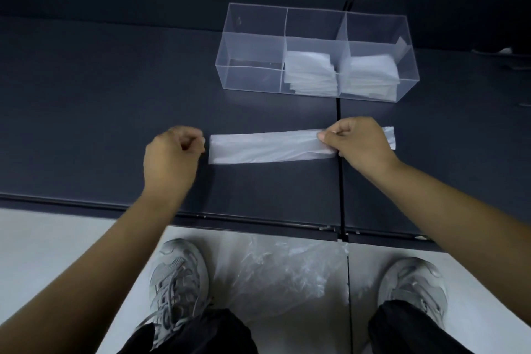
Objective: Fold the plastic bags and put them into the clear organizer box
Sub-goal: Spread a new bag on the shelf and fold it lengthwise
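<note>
A plastic bag (267, 149) folded into a long strip lies across the dark shelf (100, 123), the right hand (356, 144) pinching it near its right end, the left hand (172, 152) (blurred) curled on nothing just beside its left end, the clear organizer box (253, 37) farther back holding folded bags (311, 72).

The table (115, 100) before me is a plain dark slate blue-grey, split by a thin black seam (338, 121), and the bag strip (267, 148) on it is a milky, half-see-through white. The organizer box (253, 37) is colourless and clear, its edges showing as pale lines, and the folded bags (310, 72) inside are the same cloudy white. The floor (57, 253) is pale grey, the loose plastic (287, 273) on it clear with whitish creases, my shoes (178, 276) grey with grey laces, my trousers (207, 333) black.
</note>
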Demonstrator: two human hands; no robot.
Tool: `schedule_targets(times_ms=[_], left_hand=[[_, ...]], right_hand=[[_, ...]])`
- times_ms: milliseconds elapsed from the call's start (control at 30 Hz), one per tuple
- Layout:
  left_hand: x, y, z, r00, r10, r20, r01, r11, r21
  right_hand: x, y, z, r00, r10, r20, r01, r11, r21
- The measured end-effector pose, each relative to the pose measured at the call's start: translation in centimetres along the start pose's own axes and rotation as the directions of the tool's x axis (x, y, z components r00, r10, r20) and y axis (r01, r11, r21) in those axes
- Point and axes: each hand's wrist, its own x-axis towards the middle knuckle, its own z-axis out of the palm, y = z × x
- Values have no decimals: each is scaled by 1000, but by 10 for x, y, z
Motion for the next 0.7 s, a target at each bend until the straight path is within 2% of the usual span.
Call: schedule_targets(times_ms=[33, 67, 100, 133, 167, 233, 267, 367, 500, 567, 633, 700], left_hand=[[-8, 5, 4, 979, 168, -114, -155, 981, 117], [-18, 12, 9, 926, 350, -141, -318, 926, 205], [-29, 18, 17, 859, 503, -89, -471, 847, 246], [-37, 22, 27, 795, 606, 21, -591, 766, 254], [-43, 24, 35, 762, 628, 160, -647, 720, 252], [-49, 25, 46, 764, 505, 401, -630, 719, 294], [-49, 21, 49, 771, 445, 455, -616, 704, 353], [-44, 6, 55, 782, 388, 488, -610, 639, 468], [-44, 4, 56, 793, 370, 485, -599, 623, 504], [-44, 5, 57, 788, 384, 481, -607, 613, 505], [-44, 4, 57, 786, 387, 482, -611, 608, 508], [-44, 3, 57, 785, 388, 483, -611, 610, 504]], right_hand=[[1, -1, 1, 1000, -5, -5, 5, 999, -37], [3, -2, 1, 1000, -10, -10, 9, 997, -73], [3, -3, 2, 1000, -17, -15, 15, 994, -108], [4, -4, 3, 999, -26, -19, 23, 990, -143], [4, -6, 4, 999, -37, -25, 32, 984, -178], [3, -8, 7, 997, -65, -39, 54, 968, -244], [3, -9, 7, 995, -84, -48, 67, 960, -273], [1, -8, 9, 988, -129, -82, 94, 936, -340], [0, -11, 7, 981, -151, -121, 86, 900, -427], [-5, -17, 10, 930, -326, -171, 191, 825, -532], [-15, -29, 22, 845, -526, -96, 402, 743, -535], [-29, -38, 44, 816, -549, 183, 572, 717, -399]])
